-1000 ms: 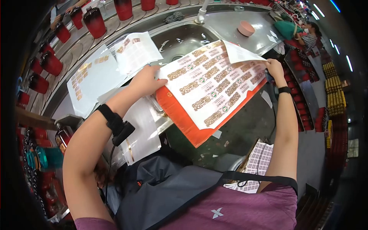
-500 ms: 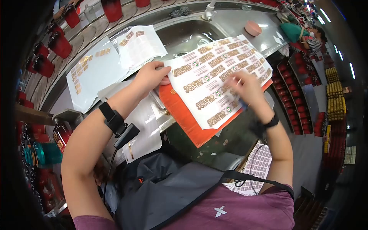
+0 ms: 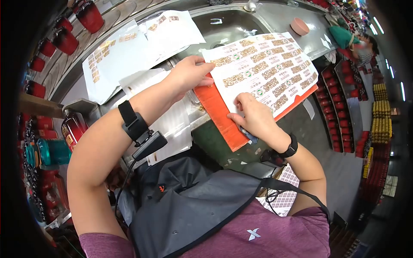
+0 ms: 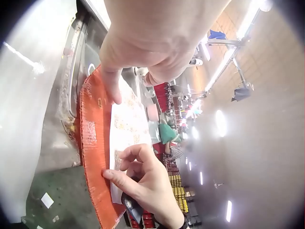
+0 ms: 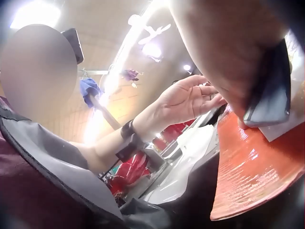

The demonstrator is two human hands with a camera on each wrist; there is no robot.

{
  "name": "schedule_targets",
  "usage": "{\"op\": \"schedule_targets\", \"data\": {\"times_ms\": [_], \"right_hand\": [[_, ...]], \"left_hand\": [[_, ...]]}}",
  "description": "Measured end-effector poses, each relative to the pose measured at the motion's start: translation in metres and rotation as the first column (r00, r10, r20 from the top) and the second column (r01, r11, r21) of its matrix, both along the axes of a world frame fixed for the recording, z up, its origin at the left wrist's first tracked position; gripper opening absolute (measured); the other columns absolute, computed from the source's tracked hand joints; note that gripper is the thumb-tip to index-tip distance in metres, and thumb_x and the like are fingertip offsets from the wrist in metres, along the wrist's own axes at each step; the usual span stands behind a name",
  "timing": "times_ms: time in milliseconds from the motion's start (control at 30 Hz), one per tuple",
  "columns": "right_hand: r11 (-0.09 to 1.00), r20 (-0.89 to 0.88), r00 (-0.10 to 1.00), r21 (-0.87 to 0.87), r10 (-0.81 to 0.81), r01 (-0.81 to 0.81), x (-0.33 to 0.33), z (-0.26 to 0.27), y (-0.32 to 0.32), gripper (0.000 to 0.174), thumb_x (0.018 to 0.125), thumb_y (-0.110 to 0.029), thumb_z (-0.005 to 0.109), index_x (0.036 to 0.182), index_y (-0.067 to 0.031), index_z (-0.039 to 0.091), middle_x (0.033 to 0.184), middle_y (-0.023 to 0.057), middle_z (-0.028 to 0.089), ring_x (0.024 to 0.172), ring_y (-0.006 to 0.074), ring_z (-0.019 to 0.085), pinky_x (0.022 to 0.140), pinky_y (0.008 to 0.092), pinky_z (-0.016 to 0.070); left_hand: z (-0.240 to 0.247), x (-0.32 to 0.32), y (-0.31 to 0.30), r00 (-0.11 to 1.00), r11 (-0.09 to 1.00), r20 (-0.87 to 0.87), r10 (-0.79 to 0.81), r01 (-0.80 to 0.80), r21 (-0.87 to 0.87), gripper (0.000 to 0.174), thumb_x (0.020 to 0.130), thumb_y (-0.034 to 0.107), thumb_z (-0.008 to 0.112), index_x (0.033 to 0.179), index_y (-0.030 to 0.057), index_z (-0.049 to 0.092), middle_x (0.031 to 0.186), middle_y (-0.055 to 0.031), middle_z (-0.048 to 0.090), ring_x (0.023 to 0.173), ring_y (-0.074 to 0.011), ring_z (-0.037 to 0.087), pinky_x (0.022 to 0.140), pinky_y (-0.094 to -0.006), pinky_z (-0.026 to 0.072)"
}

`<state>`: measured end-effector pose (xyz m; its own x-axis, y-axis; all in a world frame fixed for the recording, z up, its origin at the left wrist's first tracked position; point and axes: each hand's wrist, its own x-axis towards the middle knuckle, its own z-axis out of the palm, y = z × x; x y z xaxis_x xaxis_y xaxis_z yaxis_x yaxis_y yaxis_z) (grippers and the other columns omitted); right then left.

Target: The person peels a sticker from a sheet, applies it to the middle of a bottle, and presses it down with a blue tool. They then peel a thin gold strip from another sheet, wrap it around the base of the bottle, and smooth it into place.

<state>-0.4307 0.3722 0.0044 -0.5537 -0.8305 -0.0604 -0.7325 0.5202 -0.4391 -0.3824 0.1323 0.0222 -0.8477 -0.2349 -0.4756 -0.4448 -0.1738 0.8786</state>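
Observation:
A white sheet of gold-and-brown printed labels (image 3: 275, 71) lies on an orange board (image 3: 217, 116) tilted in front of me in the head view. My left hand (image 3: 189, 75) grips their left corner, thumb over the top. At the near corner is my right hand (image 3: 254, 116); its fingertips bend at the sheet's edge and its thumb (image 4: 114, 176) rests on the orange margin. A dark blue-grey object (image 5: 271, 100) sits in the right palm, held under the curled fingers; I cannot tell its kind.
Label sheets on white backing (image 3: 174, 32) lie left of the metal sink (image 3: 230, 28). A pink bowl (image 3: 300, 26) stands on the drainboard. Red bottles (image 3: 90, 17) line the conveyor at the back left. Below the board, paper scraps lie on the green floor (image 3: 215, 144).
My right hand has left the far right corner, where it held a turned-up sheet, and swept across to the near corner. The sheet now lies flat. My left hand keeps its grip.

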Motion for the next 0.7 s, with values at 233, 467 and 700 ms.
{"op": "schedule_targets", "data": {"times_ms": [233, 467, 700], "right_hand": [[0.996, 0.203, 0.975, 0.036, -0.088, 0.082, -0.015, 0.013, -0.001, 0.019, 0.088, -0.023, 0.070, 0.091, -0.0056, 0.066, 0.082, 0.0099, 0.068, 0.077, 0.0282, 0.067, 0.068, 0.0387, 0.0519], [0.983, 0.597, 0.785, 0.030, -0.165, 0.183, -0.060, 0.017, 0.018, 0.019, 0.092, -0.020, 0.069, 0.093, -0.0015, 0.068, 0.071, -0.0019, 0.061, 0.065, 0.0054, 0.053, 0.061, 0.0241, 0.0442], [0.969, 0.814, 0.528, 0.174, -0.242, 0.175, -0.085, 0.012, 0.020, 0.018, 0.092, -0.020, 0.069, 0.092, -0.0020, 0.068, 0.074, -0.0039, 0.062, 0.066, 0.0042, 0.054, 0.061, 0.0229, 0.0446]], "left_hand": [[0.003, 0.003, 0.003, 0.997, 0.996, -0.071, -0.014, 0.021, 0.092, 0.059, 0.097, 0.024, 0.061, 0.141, -0.0098, 0.041, 0.122, -0.0204, 0.062, 0.107, -0.0213, 0.067, 0.094, -0.0290, 0.0545], [0.010, 0.006, 0.003, 0.995, 0.997, -0.095, -0.040, 0.046, 0.060, 0.070, 0.096, 0.026, 0.062, 0.147, -0.0106, 0.031, 0.129, -0.0199, 0.058, 0.113, -0.0246, 0.064, 0.098, -0.0309, 0.0521], [0.008, 0.013, 0.012, 0.975, 0.889, -0.150, -0.163, 0.079, -0.450, 0.064, 0.091, 0.029, 0.066, 0.148, 0.0091, 0.043, 0.145, -0.0223, 0.044, 0.128, -0.0309, 0.052, 0.104, -0.0384, 0.0465]]}}
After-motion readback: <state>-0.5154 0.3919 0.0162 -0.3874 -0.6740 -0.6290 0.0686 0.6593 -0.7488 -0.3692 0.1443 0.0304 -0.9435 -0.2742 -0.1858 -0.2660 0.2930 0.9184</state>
